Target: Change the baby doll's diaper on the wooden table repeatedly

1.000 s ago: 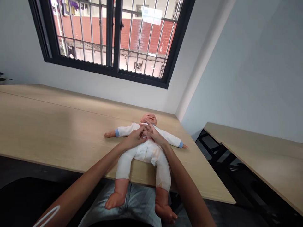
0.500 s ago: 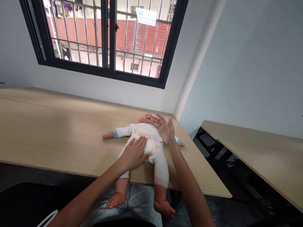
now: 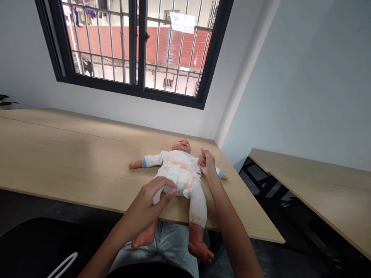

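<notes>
White-suited baby doll (image 3: 181,173) with a pink vinyl head lies on its back on a long pale-wood desk (image 3: 72,154), arms spread, bare feet hanging past the front edge above the person's grey-blue trousers (image 3: 162,243); both hands have just changed place on it. The right hand (image 3: 207,162) has drawn back from beside the doll's head and sits by its outstretched arm, curled narrow with the fingers folded in, just short of the blue cuff (image 3: 220,174); whether it pinches the sleeve I cannot tell. The left hand (image 3: 145,206) has risen from the belly and stays half open, fingers arched; its fingertips (image 3: 171,191) meet the padded white front near the doll's hip, holding nothing that shows. Behind, a barred black-framed window (image 3: 141,50) looks out; a second pale-wood desk (image 3: 304,170) stands to the right.
</notes>
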{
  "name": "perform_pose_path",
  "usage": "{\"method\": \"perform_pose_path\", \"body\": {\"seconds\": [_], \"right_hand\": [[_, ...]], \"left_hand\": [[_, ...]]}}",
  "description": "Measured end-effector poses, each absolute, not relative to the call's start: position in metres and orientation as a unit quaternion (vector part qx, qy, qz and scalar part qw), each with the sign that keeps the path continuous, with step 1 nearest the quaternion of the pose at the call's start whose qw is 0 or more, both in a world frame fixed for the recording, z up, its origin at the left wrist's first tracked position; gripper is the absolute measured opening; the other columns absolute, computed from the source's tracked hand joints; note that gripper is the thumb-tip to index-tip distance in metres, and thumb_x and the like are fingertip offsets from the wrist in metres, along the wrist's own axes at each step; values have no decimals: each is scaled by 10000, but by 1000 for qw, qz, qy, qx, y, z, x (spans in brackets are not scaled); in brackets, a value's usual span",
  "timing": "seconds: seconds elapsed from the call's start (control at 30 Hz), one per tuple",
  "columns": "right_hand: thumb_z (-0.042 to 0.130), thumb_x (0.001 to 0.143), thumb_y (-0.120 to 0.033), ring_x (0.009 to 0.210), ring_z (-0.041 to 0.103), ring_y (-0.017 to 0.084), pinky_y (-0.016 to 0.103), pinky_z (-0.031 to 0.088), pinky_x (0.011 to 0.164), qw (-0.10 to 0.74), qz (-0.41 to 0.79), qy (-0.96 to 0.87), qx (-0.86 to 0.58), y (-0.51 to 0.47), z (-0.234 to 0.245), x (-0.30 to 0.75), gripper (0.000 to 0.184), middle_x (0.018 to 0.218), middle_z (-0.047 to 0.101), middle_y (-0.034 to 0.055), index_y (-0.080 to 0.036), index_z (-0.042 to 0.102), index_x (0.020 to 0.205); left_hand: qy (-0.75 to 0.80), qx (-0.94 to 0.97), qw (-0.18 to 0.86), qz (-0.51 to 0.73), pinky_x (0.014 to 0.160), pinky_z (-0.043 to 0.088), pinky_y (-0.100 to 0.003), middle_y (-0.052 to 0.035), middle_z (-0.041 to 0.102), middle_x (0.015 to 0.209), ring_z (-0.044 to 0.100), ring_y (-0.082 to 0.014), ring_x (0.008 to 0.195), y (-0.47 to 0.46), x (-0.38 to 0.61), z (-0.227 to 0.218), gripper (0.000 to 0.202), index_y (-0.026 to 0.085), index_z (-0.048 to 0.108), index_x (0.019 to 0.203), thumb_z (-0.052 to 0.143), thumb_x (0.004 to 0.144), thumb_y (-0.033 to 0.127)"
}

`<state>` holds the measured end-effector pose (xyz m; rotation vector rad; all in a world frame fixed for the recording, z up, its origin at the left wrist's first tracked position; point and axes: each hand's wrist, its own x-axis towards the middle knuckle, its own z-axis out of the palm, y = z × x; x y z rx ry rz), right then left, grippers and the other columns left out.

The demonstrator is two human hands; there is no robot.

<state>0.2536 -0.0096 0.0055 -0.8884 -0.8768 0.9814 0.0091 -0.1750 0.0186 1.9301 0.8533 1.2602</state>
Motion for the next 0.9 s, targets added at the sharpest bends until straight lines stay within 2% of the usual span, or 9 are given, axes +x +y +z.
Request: {"method": "perform_pose_path", "body": {"seconds": [0.03, 0.1, 0.17, 0.23, 0.43, 0.63, 0.9], "right_hand": [[691, 686, -302, 378, 131, 36, 193, 182, 336, 701, 441, -391, -402, -9, 4, 255, 489, 462, 156, -106, -205, 215, 625], [685, 676, -262, 379, 89, 33, 197, 133, 329, 703, 447, -382, -400, -8, 0, 256, 501, 461, 120, -111, -208, 189, 629], [665, 688, -262, 378, 77, 36, 199, 122, 324, 704, 452, -370, -404, -6, -3, 257, 497, 461, 100, -113, -212, 174, 632], [644, 702, -271, 373, 74, 40, 205, 120, 317, 704, 460, -353, -409, -4, -5, 259, 491, 455, 90, -113, -217, 161, 633], [610, 696, -217, 363, 70, 31, 206, 97, 311, 698, 477, -333, -418, 2, -11, 261, 471, 427, 106, -112, -212, 147, 612], [619, 676, -193, 360, 74, 17, 191, 97, 315, 705, 473, -322, -419, -4, -13, 258, 464, 424, 111, -123, -208, 160, 608], [608, 686, -192, 354, 82, 18, 189, 102, 310, 701, 478, -313, -427, -3, -14, 259, 422, 429, 107, -124, -207, 192, 613]], "left_hand": [[301, 692, 405, 516, 741, 430, -291, -23, 597, 775, 553, -172, 779, -187, 10, 22, 175, 209, 616, 744, 582, 854, 341], [198, 518, 591, 586, 564, 386, -260, 7, 413, 602, 422, -128, 581, -205, 12, 29, 312, 185, 468, 589, 544, 856, 326], [80, 329, 733, 590, 508, 360, -244, 23, 296, 585, 328, -108, 531, -215, 15, 33, 326, 178, 392, 574, 481, 861, 305], [1, 215, 797, 564, 522, 382, -245, 26, 273, 603, 321, -103, 541, -219, 16, 34, 291, 174, 384, 590, 445, 853, 284], [-69, 161, 823, 541, 570, 423, -265, 17, 287, 614, 365, -111, 573, -219, 16, 32, 256, 179, 331, 598, 467, 793, 273], [-88, 190, 822, 530, 605, 442, -270, 3, 328, 631, 414, -127, 618, -223, 16, 32, 242, 179, 325, 616, 440, 808, 273], [-84, 200, 823, 524, 574, 429, -257, 5, 300, 620, 386, -124, 599, -226, 19, 35, 233, 180, 309, 601, 498, 726, 236]]}}
